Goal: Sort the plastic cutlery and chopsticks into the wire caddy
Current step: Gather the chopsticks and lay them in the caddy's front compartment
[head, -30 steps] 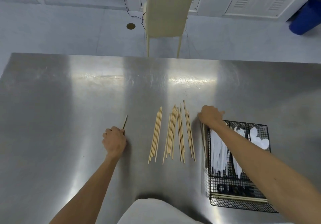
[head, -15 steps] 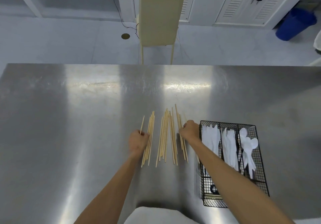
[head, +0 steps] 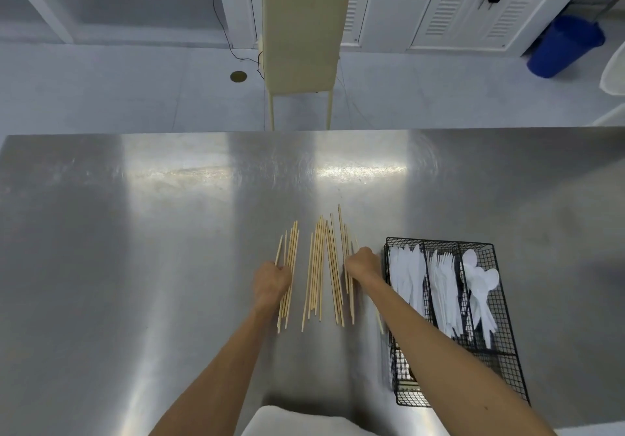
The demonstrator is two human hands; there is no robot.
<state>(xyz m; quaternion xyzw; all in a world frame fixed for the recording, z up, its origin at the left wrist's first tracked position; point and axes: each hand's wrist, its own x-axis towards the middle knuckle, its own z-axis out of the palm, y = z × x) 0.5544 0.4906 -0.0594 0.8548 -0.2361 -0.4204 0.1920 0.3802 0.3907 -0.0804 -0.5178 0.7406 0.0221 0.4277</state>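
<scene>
Head view: chopsticks (head: 318, 270) lie fanned on the table (head: 135, 232); left hand (head: 270, 281) curled on their left bundle, right hand (head: 363, 263) fisted on the right ones; caddy (head: 507, 334) just right, holding white cutlery (head: 409, 276).

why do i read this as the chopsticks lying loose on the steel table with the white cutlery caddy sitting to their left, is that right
Not quite. In the head view the wire caddy, holding the white plastic cutlery, sits to the right of the chopsticks, not the left. The rest holds: the chopsticks lie loose on the steel table, between the left hand and right hand.
</scene>
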